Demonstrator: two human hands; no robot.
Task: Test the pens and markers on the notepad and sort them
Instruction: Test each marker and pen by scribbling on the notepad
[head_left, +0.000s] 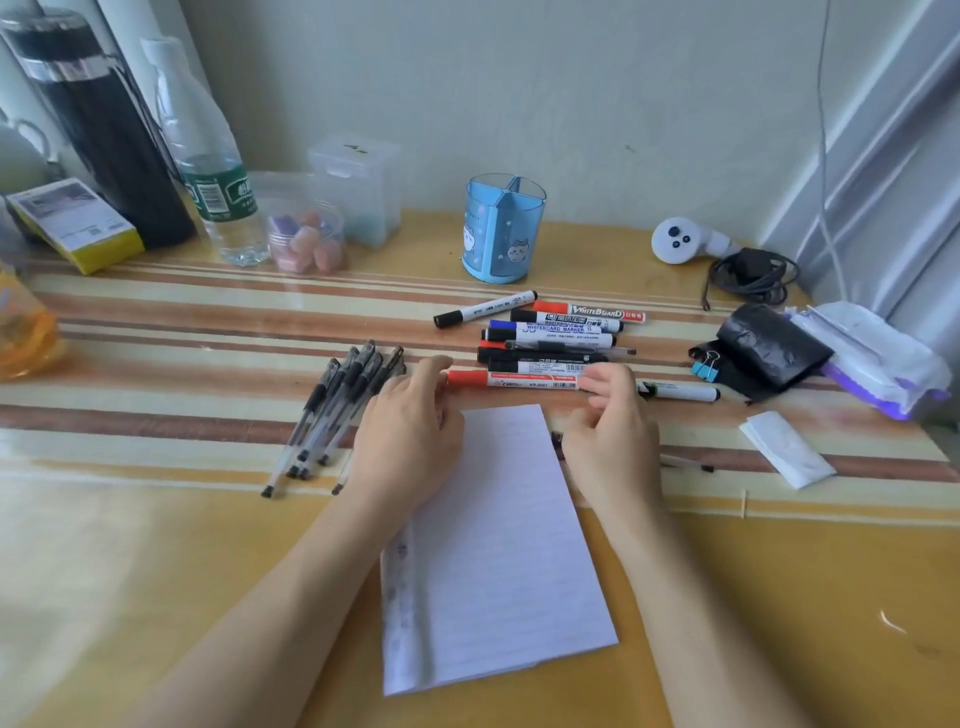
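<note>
The notepad (493, 545) lies on the counter (156, 545) nearest the person, its blank lined page running under and between the two wrists. Above its far edge, the left grip (410, 431) has thumb and fingers curled to pinch the red cap end of a red marker (519, 380). The right grip (615, 441) is curled round the marker's other end, so the marker spans crosswise between them (whether it rests on the counter or is lifted clear I cannot tell). Just left of the left grip, a bunch of clear gel pens (337, 405) with black caps lies fanned together. Just right of the right grip lies a white marker (680, 391), and a folded paper slip (787, 449) sits farther right. Directly beyond both grips is a loose pile of whiteboard markers (556, 332), capped black, blue and red. Farther back stands a blue pen holder (504, 228).
</note>
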